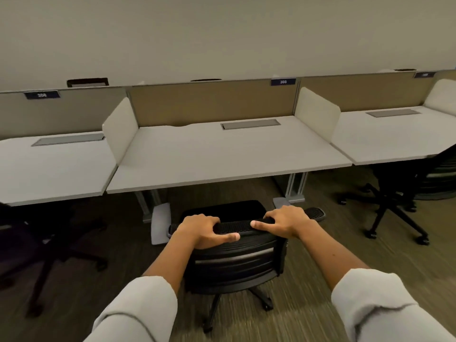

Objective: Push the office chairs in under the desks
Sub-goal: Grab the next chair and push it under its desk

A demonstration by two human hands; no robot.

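Black mesh chair (234,265), castored, likely rolls easily: your left hand (204,230) and right hand (286,222) clamp its top rail; push toward desk (222,156).

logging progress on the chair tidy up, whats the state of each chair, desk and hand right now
middle chair: out from its desk, backrest top held by both hands
left hand: gripping the backrest top
right hand: gripping the backrest top
middle desk: top bare, cable hatch shut, no chair under it
left chair: not pushed in
right chair: seat partly under its desk, base out
desk label 305: readable
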